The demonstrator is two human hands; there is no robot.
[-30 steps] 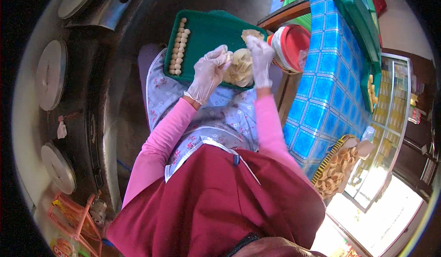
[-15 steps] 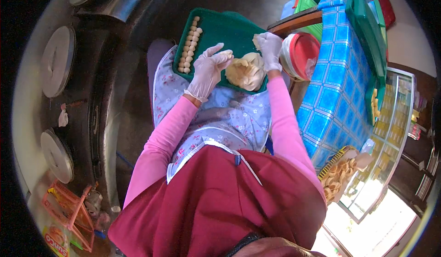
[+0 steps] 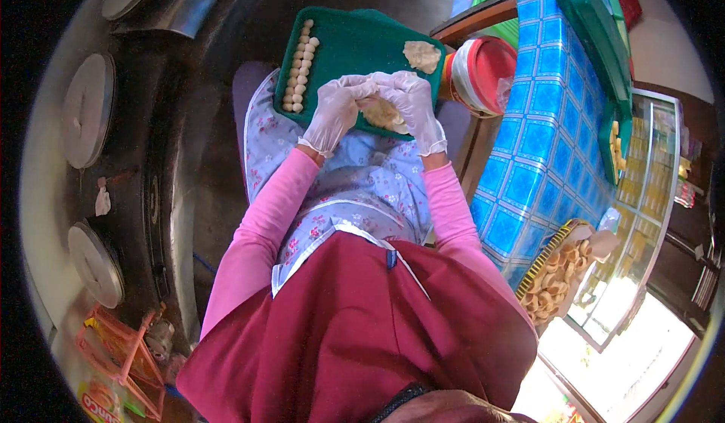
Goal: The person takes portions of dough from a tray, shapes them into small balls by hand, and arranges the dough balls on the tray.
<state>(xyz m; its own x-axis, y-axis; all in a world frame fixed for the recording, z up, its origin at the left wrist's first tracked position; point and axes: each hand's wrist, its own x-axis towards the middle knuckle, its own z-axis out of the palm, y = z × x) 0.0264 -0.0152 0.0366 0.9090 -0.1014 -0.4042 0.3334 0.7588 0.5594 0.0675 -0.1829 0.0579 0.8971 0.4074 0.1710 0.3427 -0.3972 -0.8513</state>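
Note:
My left hand [image 3: 337, 113] and my right hand [image 3: 410, 106], both in pale see-through gloves, meet over the near part of a green tray [image 3: 355, 41] on my lap. Their fingers are closed and pinched together around a small piece of dough, mostly hidden by the fingertips. Just below them lies a large lump of dough [image 3: 385, 116], partly covered by the hands. A flat, ragged piece of dough [image 3: 421, 57] rests at the tray's far right. Small dough balls [image 3: 304, 63] stand in two rows along its left side.
A tub with a red lid [image 3: 492, 75] stands right of the tray, beside a table with a blue checked cloth [image 3: 521, 168]. A basket of curved beige pieces [image 3: 555, 276] sits at the table's near end. Round metal lids [image 3: 88, 109] line the dark stove at left.
My right hand has left the ragged dough piece on the tray's far right and moved left and nearer. It now meets my left hand above the large lump.

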